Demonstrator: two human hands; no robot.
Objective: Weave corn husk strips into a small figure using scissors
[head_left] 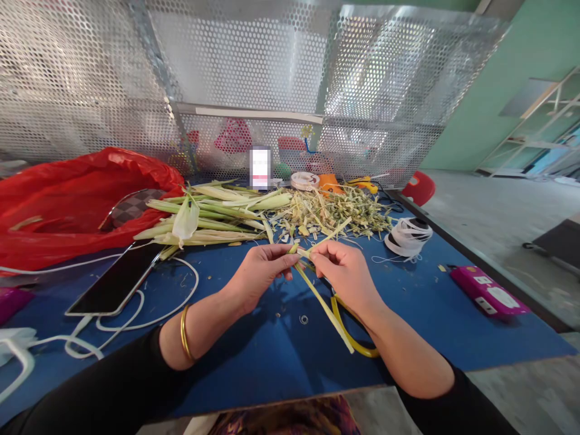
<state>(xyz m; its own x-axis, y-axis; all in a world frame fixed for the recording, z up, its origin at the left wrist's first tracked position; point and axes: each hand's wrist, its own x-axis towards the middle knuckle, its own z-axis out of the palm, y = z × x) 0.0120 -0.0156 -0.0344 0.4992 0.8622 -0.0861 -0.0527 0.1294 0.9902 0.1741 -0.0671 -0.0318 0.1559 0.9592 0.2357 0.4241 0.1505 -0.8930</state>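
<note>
The near edge of the blue surface (pixel 254 377) crosses low in view, and a stretch of blue lies between it and the two hands. A gold bangle (pixel 185 333) circles the left wrist, below the dark sleeve. The right part of that stretch holds a yellow loop handle (pixel 362 350), partly behind the right forearm; a small clear ring (pixel 301 319) lies to its left.

Midway between the near and far edges, above the surface, the left hand (pixel 265 272) pinches pale green strips (pixel 324 305), thumb and forefinger together on them. The right hand (pixel 347 275) clamps them just beside it, thumb against forefinger. One end slants down toward the near edge, another up toward the far right; whether they are one piece cannot be told.

Toward the left edge lie a dark-screened phone (pixel 118 281) and a looping white cable (pixel 197 283). Near the right edge, blue surface surrounds a purple packet (pixel 489 291); a white "B" seems legible, the rest is not. Farther in stands a spool of white thread (pixel 401 238).

Along the far edge, left to right, come a red plastic bag (pixel 113 169), long husks (pixel 217 217), a heap of shreds (pixel 344 211) and, behind it, a tape roll (pixel 305 180). A pixelated white-and-pink patch (pixel 260 168) there is unreadable. Perforated metal panels (pixel 240 60) rise beyond; past the right edge is a red seat (pixel 419 188).
</note>
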